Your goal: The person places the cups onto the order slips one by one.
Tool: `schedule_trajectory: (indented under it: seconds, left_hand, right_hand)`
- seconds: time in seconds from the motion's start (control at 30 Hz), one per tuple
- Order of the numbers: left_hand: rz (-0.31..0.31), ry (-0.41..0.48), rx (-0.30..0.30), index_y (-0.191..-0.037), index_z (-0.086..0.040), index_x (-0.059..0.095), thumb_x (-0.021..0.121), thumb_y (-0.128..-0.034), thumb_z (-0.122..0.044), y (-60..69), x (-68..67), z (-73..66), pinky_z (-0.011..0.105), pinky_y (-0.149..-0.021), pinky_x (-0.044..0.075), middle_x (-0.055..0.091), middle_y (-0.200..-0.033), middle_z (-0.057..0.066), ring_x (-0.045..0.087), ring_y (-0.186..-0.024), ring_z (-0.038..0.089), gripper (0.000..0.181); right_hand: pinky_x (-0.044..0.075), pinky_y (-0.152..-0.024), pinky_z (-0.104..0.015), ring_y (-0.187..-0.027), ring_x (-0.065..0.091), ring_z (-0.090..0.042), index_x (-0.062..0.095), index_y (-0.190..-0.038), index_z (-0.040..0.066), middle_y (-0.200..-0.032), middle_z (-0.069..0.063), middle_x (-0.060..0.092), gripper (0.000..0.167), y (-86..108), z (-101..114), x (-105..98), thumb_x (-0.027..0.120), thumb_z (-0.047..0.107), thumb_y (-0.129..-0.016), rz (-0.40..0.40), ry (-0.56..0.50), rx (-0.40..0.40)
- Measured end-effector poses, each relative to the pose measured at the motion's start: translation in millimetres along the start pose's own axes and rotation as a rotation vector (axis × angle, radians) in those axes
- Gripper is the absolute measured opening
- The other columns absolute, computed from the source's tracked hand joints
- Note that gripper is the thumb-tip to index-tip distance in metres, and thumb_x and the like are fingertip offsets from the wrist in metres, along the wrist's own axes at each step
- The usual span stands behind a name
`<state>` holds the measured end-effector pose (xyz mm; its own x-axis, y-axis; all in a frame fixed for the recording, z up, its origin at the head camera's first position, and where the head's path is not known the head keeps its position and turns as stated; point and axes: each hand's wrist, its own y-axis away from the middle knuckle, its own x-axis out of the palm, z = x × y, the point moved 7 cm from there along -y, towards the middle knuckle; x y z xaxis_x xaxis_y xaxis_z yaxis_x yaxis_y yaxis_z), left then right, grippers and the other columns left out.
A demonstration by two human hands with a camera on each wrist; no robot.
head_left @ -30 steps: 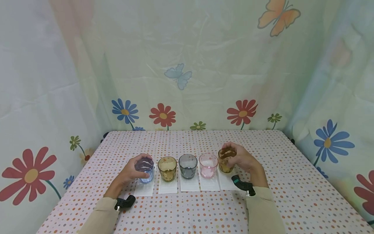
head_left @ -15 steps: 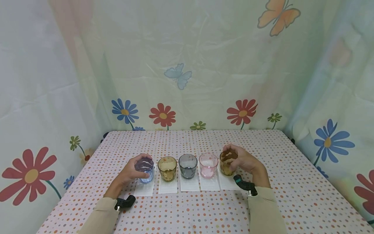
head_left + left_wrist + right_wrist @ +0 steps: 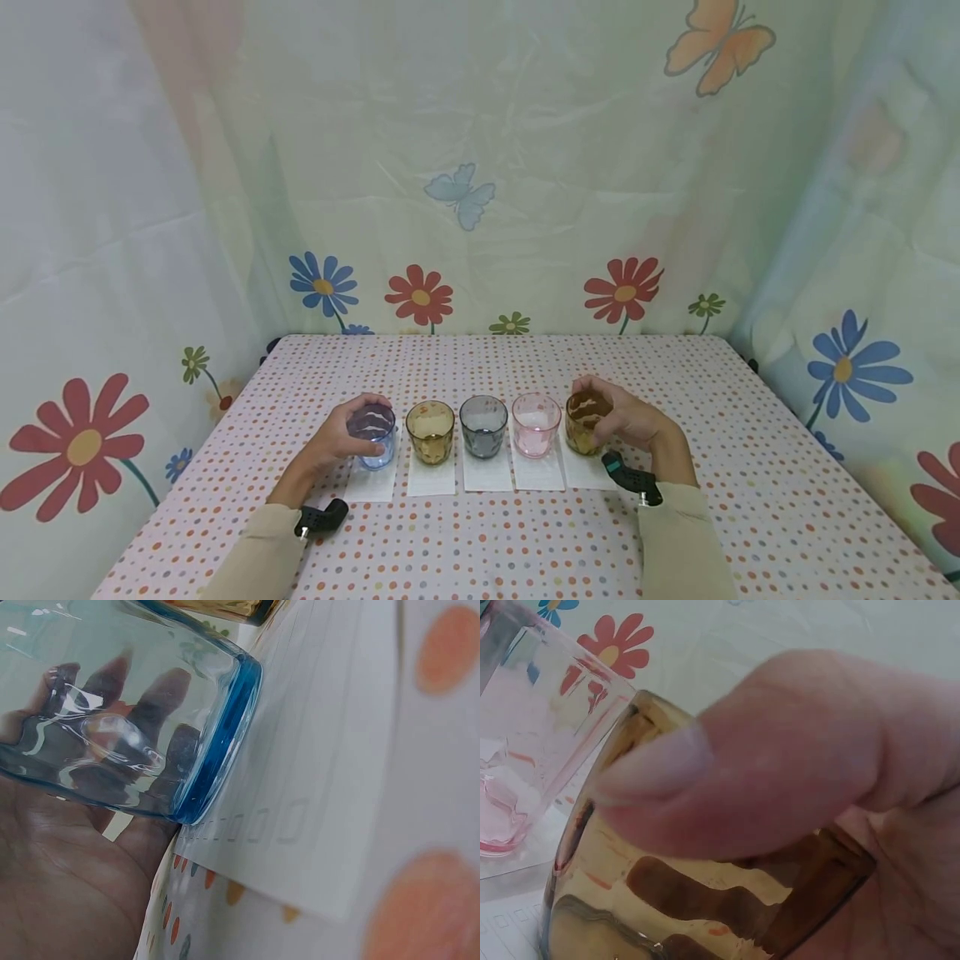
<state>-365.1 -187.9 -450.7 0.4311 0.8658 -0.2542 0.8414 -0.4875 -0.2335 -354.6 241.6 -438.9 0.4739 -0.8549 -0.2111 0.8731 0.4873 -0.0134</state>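
My left hand (image 3: 330, 442) grips a blue glass tumbler (image 3: 381, 454) at the left end of a row of tumblers. In the left wrist view, the fingers show through the clear wall, and the thick blue base (image 3: 217, 742) is at a sheet of lined paper (image 3: 315, 787). At the row's right end, my right hand (image 3: 633, 419) holds an amber tumbler (image 3: 581, 437), thumb (image 3: 742, 765) across its near side. The pink tumbler (image 3: 525, 765) is right beside it. Whether the amber tumbler's base touches its paper, I cannot tell.
Between the hands stand another amber tumbler (image 3: 431, 442), a grey tumbler (image 3: 483, 433) and the pink one, upright on white paper strips (image 3: 487, 479). A dotted cloth (image 3: 480, 542) covers the table. Flowered curtains (image 3: 360, 125) enclose its back and sides.
The right hand and its amber tumbler have come down towards me and slightly to the right. My left hand and the other tumblers keep their places.
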Motion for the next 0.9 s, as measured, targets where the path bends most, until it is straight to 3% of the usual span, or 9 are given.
schedule_trajectory:
  seconds: [0.2,0.37,0.57,0.9]
  left_hand:
    - [-0.005,-0.015,0.009,-0.130,0.003,0.054,0.081,-0.0724,-0.003,-2.6,-4.3,-1.2,0.039,-0.094,0.052,0.059,-0.125,0.022,0.059,-0.113,0.036,0.064]
    - [0.008,-0.015,0.012,-0.131,0.005,0.053,0.080,-0.0735,-0.001,-2.7,-4.1,0.2,0.037,-0.092,0.053,0.059,-0.126,0.024,0.061,-0.111,0.029,0.064]
    - [0.009,0.019,-0.013,-0.133,0.003,0.054,0.081,-0.0727,-0.002,-2.0,-5.3,2.0,0.037,-0.093,0.053,0.058,-0.127,0.026,0.061,-0.112,0.030,0.066]
    - [0.106,-0.042,-0.024,-0.138,0.008,0.050,0.084,-0.0747,-0.007,-4.0,-1.1,-7.2,0.049,-0.100,0.050,0.059,-0.129,0.025,0.060,-0.116,0.031,0.073]
  right_hand:
    - [0.047,-0.098,-0.042,-0.120,0.047,-0.041,0.044,-0.134,-0.002,-0.130,-0.022,0.047,0.081,-2.6,-1.4,1.6,0.075,0.001,-0.060,0.014,0.035,0.002]
    - [0.045,-0.099,-0.043,-0.121,0.047,-0.042,0.047,-0.133,0.004,-0.131,-0.022,0.047,0.077,-3.5,-0.8,3.2,0.074,0.000,-0.061,0.041,0.035,0.017]
    - [0.045,-0.098,-0.041,-0.122,0.046,-0.042,0.041,-0.137,-0.005,-0.131,-0.021,0.048,0.083,-5.9,-0.8,4.6,0.071,-0.002,-0.060,0.051,0.080,0.050]
    - [0.047,-0.096,-0.046,-0.117,0.052,-0.039,0.045,-0.137,-0.004,-0.130,-0.019,0.054,0.084,0.7,6.2,0.4,0.070,-0.002,-0.057,0.049,0.266,0.081]
